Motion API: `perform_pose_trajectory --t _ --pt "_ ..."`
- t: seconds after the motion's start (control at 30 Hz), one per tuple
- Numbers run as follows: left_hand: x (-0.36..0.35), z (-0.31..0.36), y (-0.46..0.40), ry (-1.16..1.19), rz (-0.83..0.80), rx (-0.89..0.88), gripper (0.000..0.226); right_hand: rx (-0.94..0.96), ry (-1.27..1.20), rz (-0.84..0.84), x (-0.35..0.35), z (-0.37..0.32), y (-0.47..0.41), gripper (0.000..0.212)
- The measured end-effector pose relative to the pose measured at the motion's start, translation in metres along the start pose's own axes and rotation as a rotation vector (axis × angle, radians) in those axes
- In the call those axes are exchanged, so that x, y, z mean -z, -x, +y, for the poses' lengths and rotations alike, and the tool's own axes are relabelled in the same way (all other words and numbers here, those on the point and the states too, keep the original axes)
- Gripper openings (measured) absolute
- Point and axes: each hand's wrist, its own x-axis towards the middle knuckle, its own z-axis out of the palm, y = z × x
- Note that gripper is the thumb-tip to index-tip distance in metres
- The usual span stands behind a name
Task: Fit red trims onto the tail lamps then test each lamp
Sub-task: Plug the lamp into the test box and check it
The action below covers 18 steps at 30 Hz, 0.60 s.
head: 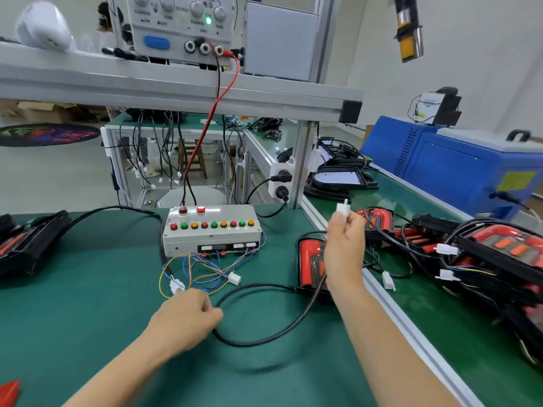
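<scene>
A red tail lamp lies on the green mat, partly hidden behind my right hand. Its black cable loops across the mat and rises to my right hand, which pinches the cable's white plug in the air. My left hand rests on the mat with curled fingers around the tester's white connector. A grey test box with coloured buttons stands behind, and a second white connector lies on its thin wires.
A heap of red tail lamps with cables fills the right conveyor. A black lamp housing lies at far left. A red trim piece shows at the bottom left corner. A power supply sits on the shelf above.
</scene>
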Motion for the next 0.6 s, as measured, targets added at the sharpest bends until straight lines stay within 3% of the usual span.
perform_pose_trajectory --t 0.13,0.33,0.43,0.53,0.6 --pt "0.011 0.026 -0.013 0.388 0.188 -0.108 0.016 -0.053 0.133 0.019 0.031 0.024 -0.021 0.013" --pt "0.011 0.101 -0.044 0.783 0.426 -0.255 0.013 -0.158 0.503 -0.088 0.057 0.062 -0.019 0.026" --pt "-0.001 0.127 -0.058 0.870 0.344 -0.270 0.025 -0.256 0.631 -0.168 0.059 0.068 -0.017 0.030" --pt "-0.022 0.135 -0.072 0.732 0.195 -0.240 0.040 -0.388 0.498 -0.271 0.062 0.070 -0.014 0.029" --pt "-0.038 0.133 -0.077 0.678 0.079 -0.180 0.070 -0.406 0.453 -0.344 0.063 0.070 -0.012 0.029"
